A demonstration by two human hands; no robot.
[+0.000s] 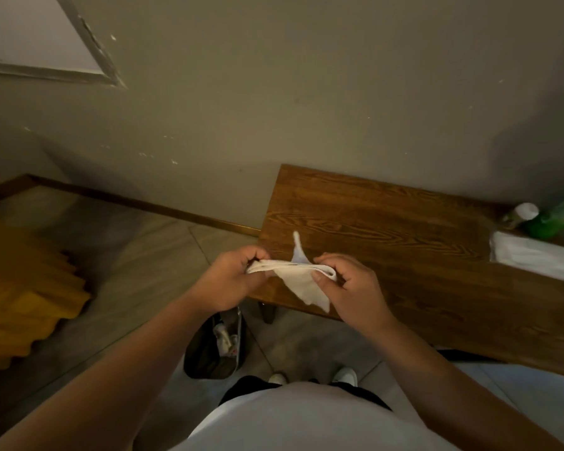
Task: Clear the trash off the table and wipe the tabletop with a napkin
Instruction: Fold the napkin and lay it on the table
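A white napkin (302, 281) is stretched between both hands, above the near left corner of the wooden table (388, 229). My left hand (233, 276) grips its left end with curled fingers. My right hand (352, 288) pinches the right end between thumb and fingers. One corner of the napkin sticks up and a flap hangs down. A black trash bin (205, 349) with some trash inside stands on the floor below my hands, partly hidden by my left forearm.
At the table's right end lie a white tissue pack (531, 258), a green plastic bag (557, 219) and a white-capped bottle (521, 214). The table stands against a grey wall. A yellow object (23, 294) sits on the floor at left.
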